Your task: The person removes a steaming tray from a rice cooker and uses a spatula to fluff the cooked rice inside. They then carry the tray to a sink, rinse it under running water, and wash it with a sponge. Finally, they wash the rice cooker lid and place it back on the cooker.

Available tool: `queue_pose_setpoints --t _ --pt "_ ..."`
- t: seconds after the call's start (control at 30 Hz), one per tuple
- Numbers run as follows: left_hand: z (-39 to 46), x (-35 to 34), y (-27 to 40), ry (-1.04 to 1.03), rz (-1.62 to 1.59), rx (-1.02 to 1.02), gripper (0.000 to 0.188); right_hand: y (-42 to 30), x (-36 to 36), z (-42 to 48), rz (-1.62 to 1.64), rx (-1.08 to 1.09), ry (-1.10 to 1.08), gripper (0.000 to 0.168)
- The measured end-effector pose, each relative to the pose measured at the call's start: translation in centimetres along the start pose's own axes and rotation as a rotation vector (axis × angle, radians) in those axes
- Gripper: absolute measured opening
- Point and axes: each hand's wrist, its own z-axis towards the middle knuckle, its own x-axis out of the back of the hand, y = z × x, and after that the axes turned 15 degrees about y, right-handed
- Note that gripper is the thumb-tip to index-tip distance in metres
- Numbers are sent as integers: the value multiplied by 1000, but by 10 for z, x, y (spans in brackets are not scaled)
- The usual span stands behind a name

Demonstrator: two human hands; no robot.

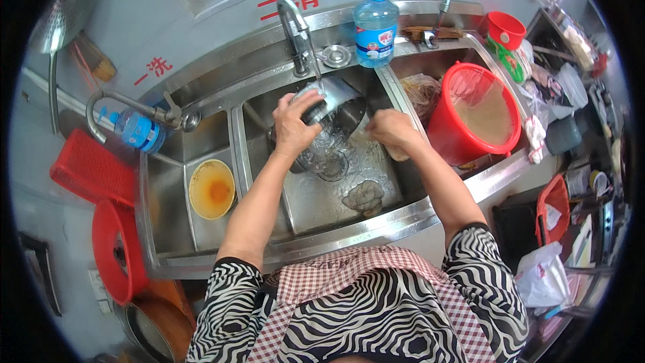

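Observation:
In the middle basin of a stainless-steel sink (pixel 347 219), my left hand (pixel 297 123) grips the rim of a tilted metal pot (pixel 347 93). Water runs into it from a chrome tap (pixel 295 25) and pours out over its lower side. To the right of the pot is my right hand (pixel 393 128), fingers curled. Something pale shows beneath that hand, but blur hides whether it is held. A crumpled grey cloth or scrubber (pixel 364 196) lies on the wet basin floor.
A yellowish bowl of cloudy liquid (pixel 211 189) sits in the left basin. The right basin holds a red bucket (pixel 473 116) of murky liquid. A blue pump bottle (pixel 376 30) stands behind the middle basin. Red baskets (pixel 95 166) lean at the left.

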Motion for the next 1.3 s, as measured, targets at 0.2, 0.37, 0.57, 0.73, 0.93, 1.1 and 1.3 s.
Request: queue_pose_setpoints --t 0.2,0.37,0.57,0.73,0.93,1.1,1.3 --pt "-15 1 -9 -123 -124 -258 55 -14 115 -51 505 29 338 43" --pt "-15 3 3 -294 -196 -403 57 -54 40 -9 267 205 544 50" --pt "-93 16 -17 64 -108 250 91 -55 3 2 387 62 -98 54" --pt "-118 2 -49 389 -1002 1142 109 -91 -73 -9 550 217 285 54" --pt "-159 -22 -94 161 -491 1411 94 -27 -165 34 314 -215 105 48" --pt "-87 8 -45 151 -894 1087 56 -12 -64 31 443 -201 238 48" --pt "-57 -28 -47 -220 -608 858 42 -96 2 2 105 406 467 42"
